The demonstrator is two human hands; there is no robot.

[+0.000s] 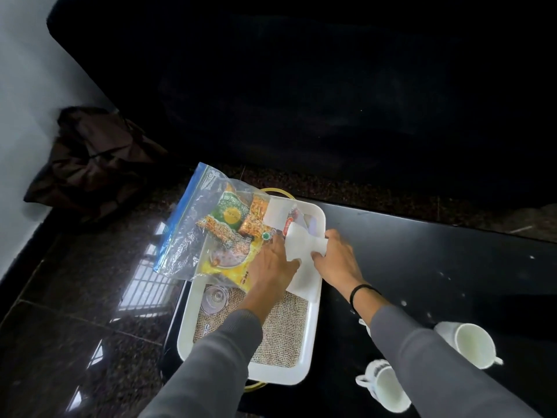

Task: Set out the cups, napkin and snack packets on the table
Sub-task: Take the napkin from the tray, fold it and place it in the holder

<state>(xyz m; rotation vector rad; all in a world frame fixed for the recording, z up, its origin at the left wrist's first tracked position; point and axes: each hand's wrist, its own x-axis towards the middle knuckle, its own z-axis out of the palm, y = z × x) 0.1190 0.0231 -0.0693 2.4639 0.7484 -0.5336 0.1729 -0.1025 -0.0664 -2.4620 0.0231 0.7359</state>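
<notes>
A white tray [313, 333] with a burlap liner sits on the left end of the black table [437, 267]. Over its far half, my left hand [271, 263] and my right hand [337, 254] both grip a white napkin [301, 245], which is partly folded and bunched between them. A clear zip bag [193, 224] of snack packets lies across the tray's far left corner, with a yellow packet [229, 263] under my left hand. Two white cups [470, 345] [384, 387] lie on the table at the right, by my right forearm.
A clear glass [214, 298] lies on the tray's liner at the left. A dark cloth bag [93, 164] sits on the polished stone floor at the far left, by the wall. A large dark sofa fills the background beyond the table.
</notes>
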